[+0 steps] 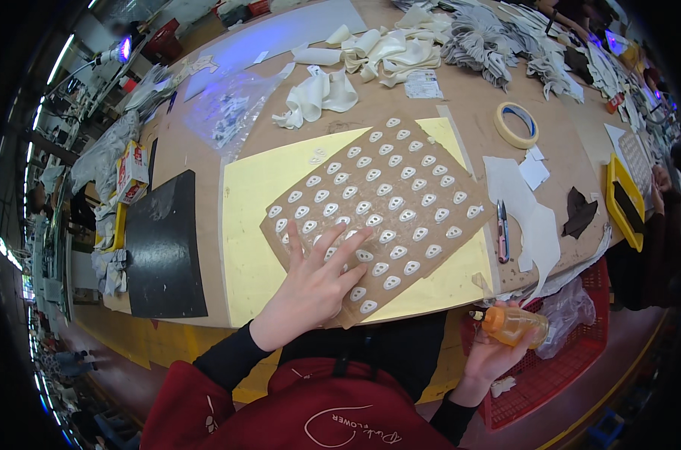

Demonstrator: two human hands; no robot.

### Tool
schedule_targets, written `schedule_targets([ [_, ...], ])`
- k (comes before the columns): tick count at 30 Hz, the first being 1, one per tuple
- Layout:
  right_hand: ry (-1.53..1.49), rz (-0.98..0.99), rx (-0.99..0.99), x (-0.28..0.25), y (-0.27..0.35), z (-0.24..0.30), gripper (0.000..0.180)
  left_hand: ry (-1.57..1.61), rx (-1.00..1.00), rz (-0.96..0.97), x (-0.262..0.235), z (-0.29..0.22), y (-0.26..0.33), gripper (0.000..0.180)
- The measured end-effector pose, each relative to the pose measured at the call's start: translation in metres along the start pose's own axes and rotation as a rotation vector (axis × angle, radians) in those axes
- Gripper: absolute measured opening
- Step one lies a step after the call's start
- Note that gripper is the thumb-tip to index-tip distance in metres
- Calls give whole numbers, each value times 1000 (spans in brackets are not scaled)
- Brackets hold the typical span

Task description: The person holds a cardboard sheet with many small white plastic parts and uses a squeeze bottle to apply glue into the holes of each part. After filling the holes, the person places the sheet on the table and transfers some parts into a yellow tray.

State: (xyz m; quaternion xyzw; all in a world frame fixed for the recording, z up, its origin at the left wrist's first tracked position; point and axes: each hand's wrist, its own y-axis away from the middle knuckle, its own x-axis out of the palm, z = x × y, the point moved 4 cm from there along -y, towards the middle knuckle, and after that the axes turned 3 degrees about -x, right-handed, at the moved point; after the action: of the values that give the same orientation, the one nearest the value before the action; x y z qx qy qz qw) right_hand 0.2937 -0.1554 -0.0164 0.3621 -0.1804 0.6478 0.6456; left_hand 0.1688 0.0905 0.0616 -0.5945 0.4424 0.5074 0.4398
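A brown board (pixel 449 195) lies tilted across a yellow sheet (pixel 254 184), carrying rows of small white oval pieces with dark holes. Over its near left part rests my left hand (pixel 306 285), fingers spread, touching the board and holding nothing. Beyond the table's front edge, at the right, my right hand (pixel 494 355) is wrapped round a small squeeze bottle (pixel 522 328) of amber liquid, lying sideways with its narrow tip to the left. A few loose white pieces (pixel 318 156) lie on the yellow sheet near its far side.
Right of the board are a utility knife (pixel 502 232), a tape roll (pixel 516 125), white material (pixel 520 210) and a yellow tray (pixel 624 199). A black mat (pixel 164 251) lies left. Cream fabric (pixel 321 97) is piled at the back. A red crate (pixel 535 397) stands below, right.
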Motion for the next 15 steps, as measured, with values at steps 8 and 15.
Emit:
schedule_targets([
  [8, 8, -66, 2, -3, 1, 1, 55, 60, -11, -49, 0, 6, -9, 16],
  [15, 51, -68, 16, 4, 5, -8, 52, 178, -82, -73, -6, 10, -17, 13],
])
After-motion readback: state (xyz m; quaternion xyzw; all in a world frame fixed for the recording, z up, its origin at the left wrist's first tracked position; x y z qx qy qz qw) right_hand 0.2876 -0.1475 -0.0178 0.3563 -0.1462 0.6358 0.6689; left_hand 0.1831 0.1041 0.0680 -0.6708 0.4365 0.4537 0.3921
